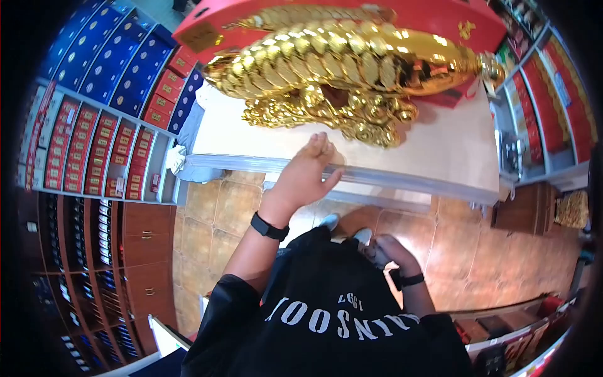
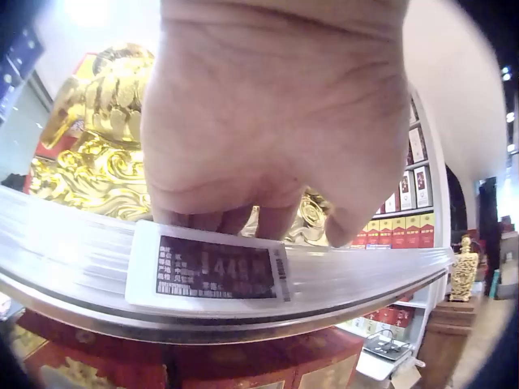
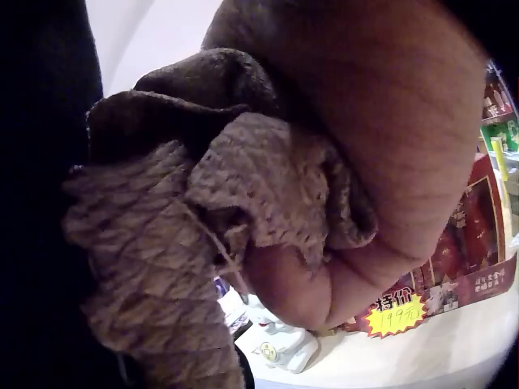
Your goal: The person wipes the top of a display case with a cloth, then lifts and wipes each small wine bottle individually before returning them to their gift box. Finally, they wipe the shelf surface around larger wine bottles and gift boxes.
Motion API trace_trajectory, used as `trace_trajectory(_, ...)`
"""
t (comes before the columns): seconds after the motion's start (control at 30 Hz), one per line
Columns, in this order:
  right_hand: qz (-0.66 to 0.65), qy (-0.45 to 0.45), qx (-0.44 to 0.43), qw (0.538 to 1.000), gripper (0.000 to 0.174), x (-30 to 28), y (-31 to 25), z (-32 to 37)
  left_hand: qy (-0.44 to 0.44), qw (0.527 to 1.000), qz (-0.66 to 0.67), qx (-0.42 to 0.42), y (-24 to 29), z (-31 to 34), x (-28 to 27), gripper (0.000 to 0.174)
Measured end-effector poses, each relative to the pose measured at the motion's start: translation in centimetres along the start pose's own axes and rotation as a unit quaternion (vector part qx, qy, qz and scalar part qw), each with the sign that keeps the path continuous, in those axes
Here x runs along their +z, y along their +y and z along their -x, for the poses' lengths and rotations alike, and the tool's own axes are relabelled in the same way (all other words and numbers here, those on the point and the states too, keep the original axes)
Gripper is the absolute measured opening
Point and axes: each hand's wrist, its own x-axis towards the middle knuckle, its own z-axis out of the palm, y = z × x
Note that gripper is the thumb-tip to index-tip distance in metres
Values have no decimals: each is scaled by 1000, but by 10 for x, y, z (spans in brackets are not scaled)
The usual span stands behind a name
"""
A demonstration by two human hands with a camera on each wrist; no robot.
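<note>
My left hand reaches over the front edge of a white table, fingers extended toward a large shiny gold ornament. The ornament has scale-like rows and a swirling, cloud-like base. In the left wrist view the palm side of the left hand is above an electronic price tag on the table's edge strip; the fingertips are hidden behind the tag. Low beside my body, my right hand grips a crumpled grey-brown textured cloth, part of which hangs down.
A red box stands behind the ornament. Shelves of blue boxes and red boxes line the left side. More shelves stand at the right, near a wooden stand. Brown floor tiles surround my feet.
</note>
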Motion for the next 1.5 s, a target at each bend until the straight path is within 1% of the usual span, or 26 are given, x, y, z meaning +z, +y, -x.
trace_trajectory(0.07, 120, 75, -13, 990, 36, -17, -18, 22, 21, 999, 23, 7, 11, -12, 33, 53)
trace_trajectory(0.1, 110, 26, -53, 992, 35, 53, -36, -22, -3, 999, -31, 8, -18, 8, -36, 51)
trace_trajectory(0.17, 98, 65, -43, 992, 35, 42, -37, -1, -8, 1000, -6, 4, -12, 5, -24, 45)
trace_trajectory(0.2, 94, 54, -25, 994, 33, 35, -48, 10, 5, 1000, -12, 26, -15, 4, -13, 42)
trace_trajectory(0.23, 74, 67, -69, 993, 31, 41, -54, 15, 5, 1000, -2, 22, -18, 4, -11, 42)
trace_trajectory(0.3, 27, 78, -28, 996, 31, 43, -54, 15, 7, 1000, 14, 13, -18, 6, -10, 43)
trace_trajectory(0.33, -5, 39, -8, 999, 32, 59, -80, 24, 55, 998, -34, 4, -12, 13, -15, 43)
trace_trajectory(0.37, 11, 75, -18, 997, 30, 69, -81, 23, 20, 1000, -11, -1, -9, 20, -25, 41)
trace_trajectory(0.43, 48, 95, -56, 993, 27, 92, -92, 14, -48, 998, 34, -5, -2, 32, -60, 38)
trace_trajectory(0.47, 74, 85, -37, 993, 26, 102, -102, 8, 49, 998, 6, 28, -2, 50, -61, 31)
trace_trajectory(0.5, 73, 87, 7, 993, 23, 115, -115, 5, 18, 998, 54, 27, -6, 64, -72, 30)
trace_trajectory(0.57, 163, 54, -83, 982, 19, 143, -135, -12, -48, 987, 151, 25, -17, 96, -97, 27)
trace_trajectory(0.63, 162, 18, -113, 980, 25, 178, -157, -29, -87, 961, 262, 12, -45, 138, -85, 27)
trace_trajectory(0.7, 143, -10, -154, 978, 33, 216, -169, -49, -172, 936, 305, -45, -74, 182, -91, 31)
trace_trajectory(0.73, 158, -46, -148, 975, 44, 227, -172, -65, -182, 934, 303, -57, -90, 204, -93, 34)
trace_trajectory(0.8, 200, -72, -142, 967, 44, 261, -185, -89, -200, 929, 301, -85, -124, 246, -94, 38)
trace_trajectory(0.83, 222, -88, -137, 961, 44, 280, -192, -101, -177, 932, 302, -91, -140, 267, -93, 41)
trace_trajectory(0.9, 224, -135, -113, 959, 47, 312, -199, -125, -130, 938, 302, -110, -166, 304, -93, 47)
trace_trajectory(1.0, 256, -203, -70, 942, 51, 353, -207, -170, -75, 941, 290, -154, -193, 345, -109, 54)
trace_trajectory(1.07, 284, -235, -34, 929, 55, 394, -224, -191, -66, 923, 306, -225, -206, 364, -122, 53)
trace_trajectory(1.1, 300, -253, -51, 918, 57, 415, -228, -202, -66, 910, 316, -260, -210, 374, -127, 53)
trace_trajectory(1.17, 323, -284, -86, 899, 61, 454, -231, -220, -18, 911, 298, -284, -219, 395, -130, 49)
trace_trajectory(1.27, 426, -343, -152, 824, 64, 493, -236, -250, 39, 907, 286, -306, -232, 424, -140, 45)
trace_trajectory(1.37, 426, -365, -69, 825, 63, 523, -240, -264, 65, 893, 294, -335, -241, 449, -154, 41)
trace_trajectory(1.47, 378, -402, -60, 832, 62, 539, -240, -286, 97, 881, 270, -375, -256, 469, -157, 37)
trace_trajectory(1.5, 385, -401, -69, 828, 62, 544, -238, -295, 110, 878, 256, -389, -262, 475, -156, 36)
